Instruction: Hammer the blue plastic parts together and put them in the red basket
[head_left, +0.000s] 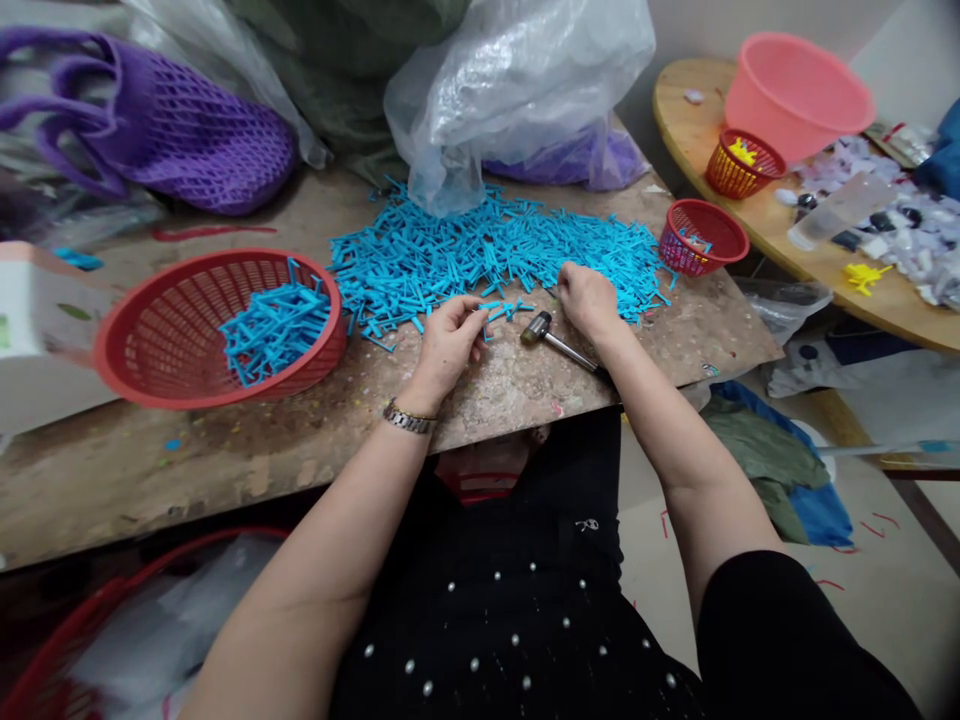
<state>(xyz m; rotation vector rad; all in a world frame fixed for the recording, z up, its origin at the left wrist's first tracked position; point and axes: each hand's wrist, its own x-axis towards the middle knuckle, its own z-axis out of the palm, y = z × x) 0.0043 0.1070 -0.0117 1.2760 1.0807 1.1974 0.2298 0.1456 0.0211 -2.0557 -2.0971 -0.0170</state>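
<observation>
Head view: spreads a worn brown worktop (pixel 517 395) across the scene, with a round wooden table (pixel 806 235) at the right. Carries on the worktop a wide heap (pixel 495 245) of short blue pieces, behind both hands. Drapes a clear bag (pixel 517 80) over the back of the heap. Sets a purple mesh bag (pixel 195 125) at the back left, and a large red basket (pixel 157 335), partly filled with more blue pieces (pixel 277 325), in front of it, just beside the heap. Bears on the round table a pink tub (pixel 802 95) and a red basket with yellow pieces (pixel 742 152). Places a small red basket (pixel 701 240) near the right end of the heap. Grips a blue piece (pixel 489 305) in the closed fingertips of the left hand (pixel 444 345), with a metal watch (pixel 409 417) around the wrist. Closes the fingers of the right hand (pixel 589 298) together at the front edge of the heap; cannot tell whether around anything. Lays a hammer (pixel 562 345) between the hands, head toward the left hand, handle reaching to the right forearm. Scatters a few loose blue pieces (pixel 517 308) between the hands.
</observation>
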